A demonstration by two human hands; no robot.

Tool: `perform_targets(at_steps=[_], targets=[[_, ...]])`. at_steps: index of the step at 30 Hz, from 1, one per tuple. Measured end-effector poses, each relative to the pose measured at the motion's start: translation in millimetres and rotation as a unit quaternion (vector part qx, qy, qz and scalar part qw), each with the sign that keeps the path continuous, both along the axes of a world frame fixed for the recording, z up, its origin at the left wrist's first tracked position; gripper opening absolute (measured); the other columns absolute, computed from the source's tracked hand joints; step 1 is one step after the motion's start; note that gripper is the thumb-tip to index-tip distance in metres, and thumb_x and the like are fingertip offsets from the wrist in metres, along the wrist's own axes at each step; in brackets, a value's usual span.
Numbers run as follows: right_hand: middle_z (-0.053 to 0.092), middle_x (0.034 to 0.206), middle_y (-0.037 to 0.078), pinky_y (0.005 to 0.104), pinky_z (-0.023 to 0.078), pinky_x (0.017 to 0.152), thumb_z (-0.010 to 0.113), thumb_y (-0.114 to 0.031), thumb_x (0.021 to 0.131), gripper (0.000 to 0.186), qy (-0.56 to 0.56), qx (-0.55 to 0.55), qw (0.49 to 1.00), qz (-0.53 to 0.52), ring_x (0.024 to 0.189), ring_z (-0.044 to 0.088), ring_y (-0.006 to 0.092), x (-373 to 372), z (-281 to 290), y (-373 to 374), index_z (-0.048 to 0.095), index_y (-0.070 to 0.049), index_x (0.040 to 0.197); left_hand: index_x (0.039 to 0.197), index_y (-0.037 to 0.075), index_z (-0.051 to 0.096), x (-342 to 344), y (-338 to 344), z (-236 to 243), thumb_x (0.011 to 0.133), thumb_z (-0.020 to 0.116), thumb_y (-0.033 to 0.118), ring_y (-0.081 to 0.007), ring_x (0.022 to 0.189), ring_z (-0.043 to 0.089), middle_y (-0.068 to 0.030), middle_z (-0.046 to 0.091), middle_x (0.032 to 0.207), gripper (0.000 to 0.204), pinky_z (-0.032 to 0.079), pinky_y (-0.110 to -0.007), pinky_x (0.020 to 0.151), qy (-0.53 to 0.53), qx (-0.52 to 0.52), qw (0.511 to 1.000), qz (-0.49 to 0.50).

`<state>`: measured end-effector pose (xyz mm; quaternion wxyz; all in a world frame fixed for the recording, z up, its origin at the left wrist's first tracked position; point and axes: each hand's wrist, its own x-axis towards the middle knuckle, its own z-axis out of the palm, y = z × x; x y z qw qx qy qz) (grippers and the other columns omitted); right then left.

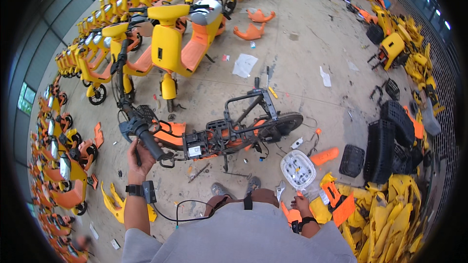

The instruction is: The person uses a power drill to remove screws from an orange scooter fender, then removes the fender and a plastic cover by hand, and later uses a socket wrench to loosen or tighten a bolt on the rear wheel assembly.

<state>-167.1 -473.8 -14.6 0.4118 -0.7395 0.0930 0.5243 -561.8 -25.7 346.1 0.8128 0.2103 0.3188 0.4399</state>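
In front of me a stripped scooter frame (229,134) stands with its black battery bay and rear wheel (285,125) bare. My left hand (140,159) is at its handlebar, closed around a dark brake lever just below the black rubber grip (152,145). Lower right, my right hand (302,204) reaches down beside an orange plastic panel (291,213). Its fingers look curled, with a bit of orange at their tips; what they hold cannot be made out. Just beyond that hand lies a white tray (298,169) of small parts.
Yellow scooters (168,44) stand in rows at the left and far left. Yellow panels (385,219) pile up at the lower right, with black baskets (379,151) behind. A screwdriver (272,91), a wrench (280,191) and a yellow cover (113,204) lie on the floor.
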Motion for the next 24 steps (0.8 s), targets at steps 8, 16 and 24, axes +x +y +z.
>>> perform_targets(at_steps=[8, 16, 24], targets=[[0.064, 0.073, 0.013, 0.0291, 0.048, 0.047, 0.055, -0.018, 0.082, 0.025, -0.029, -0.051, 0.998, 0.012, 0.055, 0.062, 0.0197, -24, 18, -6, 0.057, 0.003, 0.095, 0.113, -0.006, 0.043, 7, 1, 2, 0.087, 0.048, 0.036, -0.0328, 0.089, 0.056, -0.0215, 0.056, 0.098, 0.050, 0.045, -0.040, 0.082, 0.023, 0.017, 1.000, -0.001], [0.063, 0.076, 0.012, 0.0294, 0.049, 0.048, 0.054, -0.019, 0.083, 0.027, -0.018, -0.044, 0.999, -0.001, 0.056, 0.062, 0.0195, -46, -1, -12, 0.057, 0.003, 0.098, 0.130, -0.009, 0.026, 12, -5, -7, 0.085, 0.050, 0.028, -0.0340, 0.104, 0.049, -0.0225, 0.047, 0.115, 0.063, 0.038, -0.043, 0.095, -0.067, 0.050, 0.996, -0.017], [0.064, 0.073, 0.012, 0.0288, 0.048, 0.045, 0.055, -0.018, 0.083, 0.026, -0.036, -0.060, 0.997, -0.022, 0.053, 0.062, 0.0193, -46, 0, -14, 0.059, 0.004, 0.096, 0.130, -0.006, 0.027, 29, -19, 3, 0.083, 0.049, 0.025, -0.0333, 0.105, 0.048, -0.0213, 0.045, 0.117, 0.061, 0.036, -0.044, 0.095, -0.048, 0.068, 0.997, 0.004]])
